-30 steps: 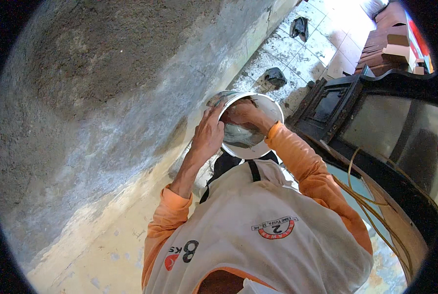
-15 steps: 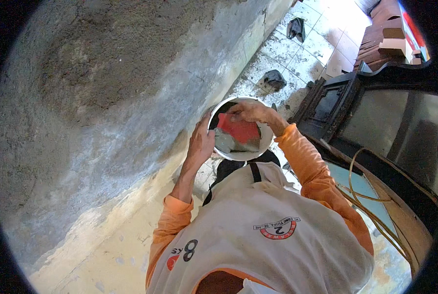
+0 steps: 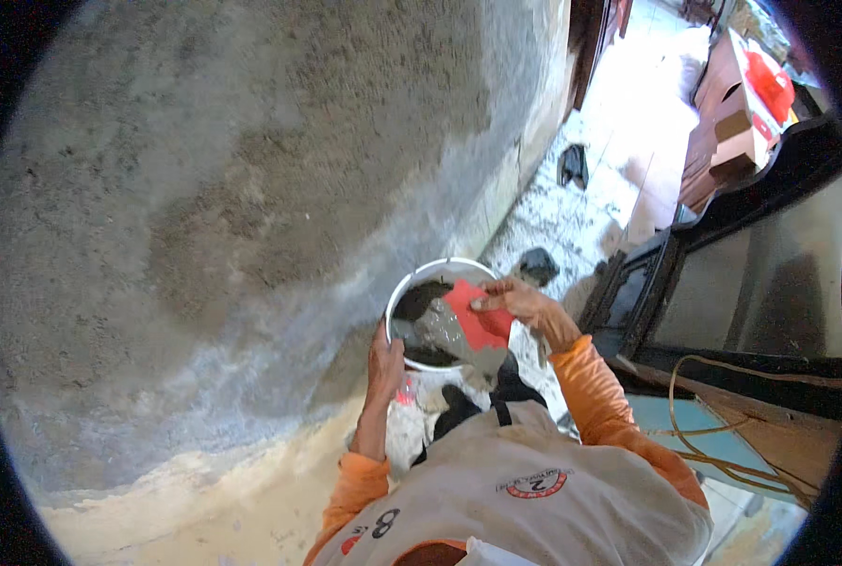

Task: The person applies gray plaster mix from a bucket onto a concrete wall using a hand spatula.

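A round white bucket (image 3: 392,300) hangs in front of my legs, close to the wall, with wet grey mortar (image 3: 438,324) inside. My left hand (image 3: 383,366) grips its left rim, thumb near the top edge. In my right hand (image 3: 523,307) is a flat red plastic scraper (image 3: 475,316), held from above with the thumb lying on its face. The scraper is over the right part of the bucket, and grey mortar clings to its left and lower edges.
On the left rises a wall (image 3: 232,217) with a dark patch of damp plaster. Dark-framed glass furniture (image 3: 760,274) stands on the right, a looped yellowish cable (image 3: 677,401) beside it. Black lumps (image 3: 537,267) lie on the stained tile floor. Cardboard boxes (image 3: 737,141) are farther back.
The red scraper has come up from inside the bucket to the right side of its rim, now carrying mortar. Bucket and both hands sit lower in the picture as the view has shifted.
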A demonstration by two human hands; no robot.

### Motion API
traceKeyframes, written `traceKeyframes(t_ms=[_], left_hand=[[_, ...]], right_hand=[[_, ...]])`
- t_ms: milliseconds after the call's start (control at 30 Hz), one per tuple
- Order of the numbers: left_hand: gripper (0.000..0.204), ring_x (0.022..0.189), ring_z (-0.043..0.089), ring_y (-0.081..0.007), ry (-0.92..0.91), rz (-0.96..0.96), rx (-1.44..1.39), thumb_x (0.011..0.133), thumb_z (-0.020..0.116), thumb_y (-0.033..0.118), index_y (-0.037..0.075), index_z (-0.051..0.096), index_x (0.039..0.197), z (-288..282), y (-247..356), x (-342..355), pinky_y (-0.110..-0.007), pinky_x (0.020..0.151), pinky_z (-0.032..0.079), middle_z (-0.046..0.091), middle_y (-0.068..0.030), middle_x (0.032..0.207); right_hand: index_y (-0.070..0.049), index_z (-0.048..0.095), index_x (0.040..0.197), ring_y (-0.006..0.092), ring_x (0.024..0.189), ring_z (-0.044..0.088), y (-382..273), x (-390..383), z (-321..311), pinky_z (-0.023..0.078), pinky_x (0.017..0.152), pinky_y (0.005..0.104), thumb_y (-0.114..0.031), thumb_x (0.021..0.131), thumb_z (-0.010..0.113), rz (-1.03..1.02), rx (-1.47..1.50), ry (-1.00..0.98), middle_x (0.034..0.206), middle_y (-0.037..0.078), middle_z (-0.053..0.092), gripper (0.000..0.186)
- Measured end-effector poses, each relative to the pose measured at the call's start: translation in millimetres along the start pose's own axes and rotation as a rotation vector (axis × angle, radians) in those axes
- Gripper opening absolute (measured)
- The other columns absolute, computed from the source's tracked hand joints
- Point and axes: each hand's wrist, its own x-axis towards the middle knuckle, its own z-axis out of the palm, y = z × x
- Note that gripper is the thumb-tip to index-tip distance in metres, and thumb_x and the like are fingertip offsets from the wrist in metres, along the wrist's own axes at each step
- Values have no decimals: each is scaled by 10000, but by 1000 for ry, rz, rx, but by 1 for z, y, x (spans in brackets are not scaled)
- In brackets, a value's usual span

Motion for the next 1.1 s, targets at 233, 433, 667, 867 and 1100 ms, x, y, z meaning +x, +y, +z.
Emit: traceKeyframes(t_ms=[233, 433, 667, 867, 1100], left_hand=[[594, 1102, 621, -260, -23, -215, -229, 932, 470, 39, 31, 486, 1526, -12, 0, 12, -379, 996, 487, 646, -172, 1222], [579, 896, 624, -208, -13, -292, -450, 942, 467, 42, 48, 498, 1519, -10, -7, 28, -375, 786, 574, 623, -120, 1097], [572, 988, 708, -276, -47, -196, -509, 998, 436, 108, 61, 392, 1566, -13, 0, 33, -440, 679, 680, 622, -149, 1276], [569, 995, 699, -292, -60, -272, -590, 989, 422, 59, 47, 401, 1557, -7, 12, 39, -423, 637, 691, 581, -180, 1316], [677, 940, 727, -332, -67, -214, -672, 927, 419, 9, 65, 351, 1599, -2, 3, 48, -406, 587, 694, 561, -231, 1369]], right_hand=[[48, 677, 1272, 166, 983, 731, -31, 0, 0, 608, 875, 305, -127, 964, 779, -13, 252, -24, 1144, 90, 750, 369], [33, 627, 1346, 169, 996, 736, -85, -13, 24, 622, 870, 314, -141, 1008, 720, -79, 129, 93, 1193, 87, 736, 391], [32, 569, 1396, 184, 1053, 732, -81, 10, 30, 629, 905, 328, -156, 1027, 691, -229, 281, 30, 1247, 100, 719, 432], [9, 606, 1343, 183, 1019, 741, -75, 7, 36, 635, 882, 324, -148, 1036, 673, -246, 314, 100, 1197, 89, 732, 352], [23, 573, 1385, 219, 1116, 714, -128, 18, 30, 593, 988, 385, -170, 1041, 663, -422, 356, 220, 1284, 111, 701, 405]])
